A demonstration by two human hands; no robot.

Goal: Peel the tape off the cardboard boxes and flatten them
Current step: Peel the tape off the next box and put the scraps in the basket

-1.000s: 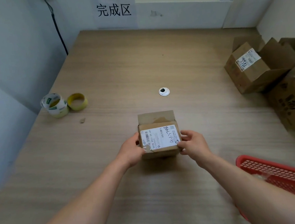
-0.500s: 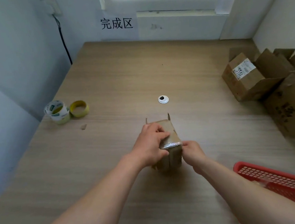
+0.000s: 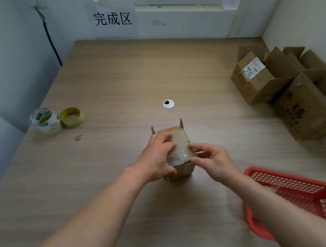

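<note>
Reading the visible text first: a paper sign [image 3: 112, 19] on the wall beyond the white cable grommet [image 3: 168, 103] bears the characters "完成区". Far to the right of the grommet, an open cardboard box [image 3: 257, 87] carries a white shipping label [image 3: 253, 70] with handwritten digits too small to read reliably. A second carton [image 3: 305, 111] touching it shows dark print that is illegible. Left of the grommet, two stacked clear tape rolls [image 3: 44, 122] carry green labels, wording unreadable; a yellow tape roll [image 3: 72, 117] stands just beside them.

You will find the small cardboard box [image 3: 179, 139] on the wooden table [image 3: 115, 78], on the near side of the grommet. Two flaps stand upright at its end nearest the grommet. Clear tape [image 3: 179, 155] crosses its near top edge, above a strip of barcode lines [image 3: 171, 159].

Your left hand [image 3: 157, 159] grips the box, fingers curled over the top face. Your right hand [image 3: 214, 160] pinches the box's right edge at the taped corner with thumb and forefinger; you cannot tell whether a tape end lies between them.

A cardboard scrap [image 3: 77, 137] lies near and left of the grommet. A red plastic basket [image 3: 302, 195] sits near and right of it, partly covered by your right forearm. A black cable [image 3: 51, 40] runs down the wall, far left.
</note>
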